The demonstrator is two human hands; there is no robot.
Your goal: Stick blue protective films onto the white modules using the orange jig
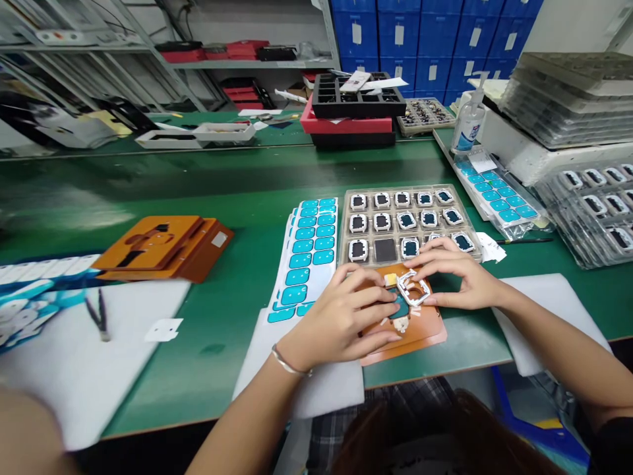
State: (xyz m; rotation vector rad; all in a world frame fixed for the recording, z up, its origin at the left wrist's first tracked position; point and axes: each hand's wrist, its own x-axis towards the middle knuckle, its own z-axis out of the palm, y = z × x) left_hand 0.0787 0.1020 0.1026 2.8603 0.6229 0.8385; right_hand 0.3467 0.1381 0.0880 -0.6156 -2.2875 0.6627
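Observation:
My right hand (457, 274) pinches a white watch-case-like frame (414, 288) between thumb and fingers, tilted just over an orange fixture block (425, 330). My left hand (346, 313) lies across the left of that block, fingers spread, fingertips against a dark teal rounded piece (401, 305); part of that piece is hidden beneath them. A yellow tab (390, 280) shows at the block's upper edge. Directly behind stands a clear plastic tray (393, 237) with rows of similar white frames with dark centres. Sheets of blue rounded stickers (302, 245) lie left of the tray.
Another orange fixture (163, 244) sits to the left, near tweezers (101, 316) on a white foam sheet (128, 356). A pump bottle (469, 122) and stacked trays (593, 211) stand right. Black and red trays (351, 122) are stacked behind. A blurred arm (30, 429) shows lower left.

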